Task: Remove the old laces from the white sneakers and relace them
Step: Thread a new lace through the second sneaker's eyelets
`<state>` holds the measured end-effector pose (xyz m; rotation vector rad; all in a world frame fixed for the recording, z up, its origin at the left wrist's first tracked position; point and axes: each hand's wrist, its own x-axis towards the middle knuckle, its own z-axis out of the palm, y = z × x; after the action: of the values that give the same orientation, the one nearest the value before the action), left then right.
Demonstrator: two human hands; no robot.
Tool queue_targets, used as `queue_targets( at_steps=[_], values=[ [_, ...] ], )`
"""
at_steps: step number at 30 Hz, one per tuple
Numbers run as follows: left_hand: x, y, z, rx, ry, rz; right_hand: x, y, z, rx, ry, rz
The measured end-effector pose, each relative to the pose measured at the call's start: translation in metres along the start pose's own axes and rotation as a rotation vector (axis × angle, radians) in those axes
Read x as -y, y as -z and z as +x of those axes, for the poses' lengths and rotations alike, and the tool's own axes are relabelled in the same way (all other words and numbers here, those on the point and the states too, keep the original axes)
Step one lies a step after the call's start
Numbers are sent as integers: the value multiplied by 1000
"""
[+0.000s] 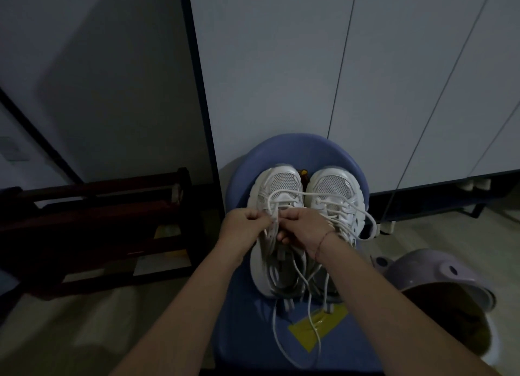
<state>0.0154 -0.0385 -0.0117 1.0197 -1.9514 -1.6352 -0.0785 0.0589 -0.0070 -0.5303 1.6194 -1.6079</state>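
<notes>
Two white sneakers (281,183) toe-up on blue chair (281,147), lower centre of frame; left grip (244,224) and right grip (304,227) each pinching lace (294,193) over left-frame shoe's tongue, long axis running up-frame, both grips equally near.

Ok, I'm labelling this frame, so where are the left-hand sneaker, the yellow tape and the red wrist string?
left-hand sneaker (282,183), head view, on its mesh toe panel.
yellow tape (301,333), head view, on its bare lower part.
red wrist string (323,240), head view, on the strand's middle.
</notes>
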Motion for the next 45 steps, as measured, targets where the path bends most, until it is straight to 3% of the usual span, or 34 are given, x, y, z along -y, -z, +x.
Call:
queue_targets(
  at_steps=[9, 13, 18, 20, 22, 25, 27, 30, 32, 41, 45],
  values=[
    [-1, 10, -14, 151, -100, 147, -11, -5, 7, -151, 115, -301],
    [0, 13, -14, 112, -193, 122, -8, -5, 6, -35, 70, -187],
    [6, 9, -14, 19, -253, 126, 5, 3, -11, 43, 114, -418],
    [8, 8, -12, 2, -223, 66, 13, 9, -23, 130, 160, -655],
    [8, 6, -11, 11, -165, -33, 22, 16, -39, 356, 122, -890],
    [8, 2, -11, 30, -100, -165, 26, 23, -59, 645, -61, -956],
    [8, 0, -11, 30, -78, -220, 27, 23, -62, 567, -66, -887],
    [7, 0, -11, 33, -74, -221, 23, 13, -50, 197, 25, -671],
    [7, 2, -11, 42, -69, -199, 17, 3, -38, 45, 67, -549],
    [7, 4, -8, 65, -48, -209, 4, -11, -21, -98, 128, -509],
    [9, 4, -7, 60, -39, -219, 5, -7, -20, -102, 157, -653]
  ],
)
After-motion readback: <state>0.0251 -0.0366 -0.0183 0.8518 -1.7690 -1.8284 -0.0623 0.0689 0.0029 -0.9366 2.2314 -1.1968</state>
